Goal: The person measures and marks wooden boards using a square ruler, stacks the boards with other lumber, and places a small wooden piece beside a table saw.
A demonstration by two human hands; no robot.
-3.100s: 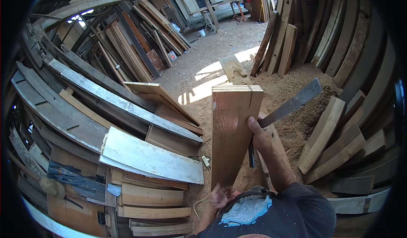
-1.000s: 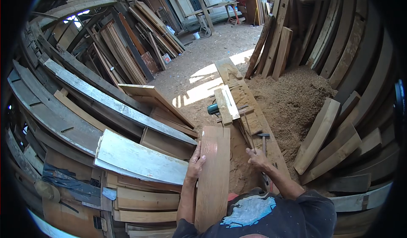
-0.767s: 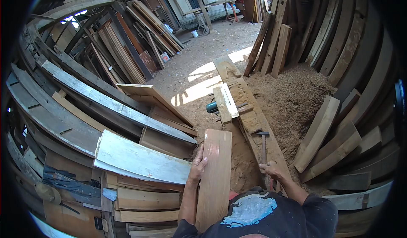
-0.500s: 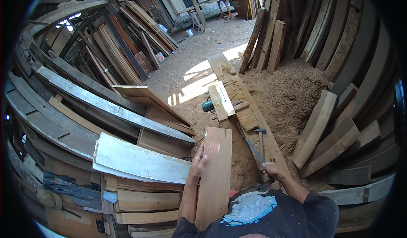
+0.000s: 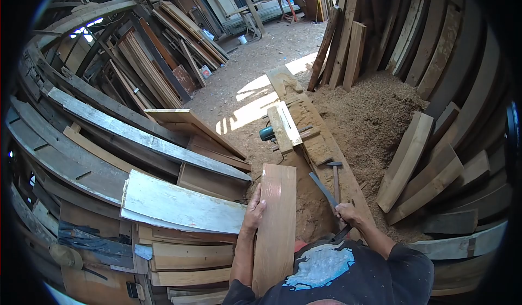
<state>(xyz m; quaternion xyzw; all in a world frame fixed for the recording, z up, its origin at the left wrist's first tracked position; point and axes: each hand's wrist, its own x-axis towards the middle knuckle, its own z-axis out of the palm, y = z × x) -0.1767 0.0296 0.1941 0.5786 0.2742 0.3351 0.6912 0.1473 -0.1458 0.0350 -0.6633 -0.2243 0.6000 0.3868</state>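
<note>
A long, smooth brown wooden board point(image 5: 277, 223) stands tilted against my body, its far end raised. My left hand point(image 5: 254, 211) is closed on the board's left edge, thumb on the face. In my right hand point(image 5: 348, 214) is a long flat metal blade point(image 5: 323, 188), its far end pointing forward and left, apart from the board. A dark part of it shows below the fist. A hammer point(image 5: 335, 175) lies just ahead of my right hand, its handle running back towards the fingers; whether they touch it I cannot tell.
Ahead is a sawdust-covered bench plank point(image 5: 315, 114) with a pale wood block point(image 5: 284, 124) and a green power tool point(image 5: 267, 134). A shavings heap point(image 5: 375, 109) lies to the right. White-painted boards point(image 5: 179, 201) are stacked at left; planks lean on both sides.
The blade in my right hand has swung slightly left and up, its far end now clear of the bench edge. My left hand and the board have hardly moved.
</note>
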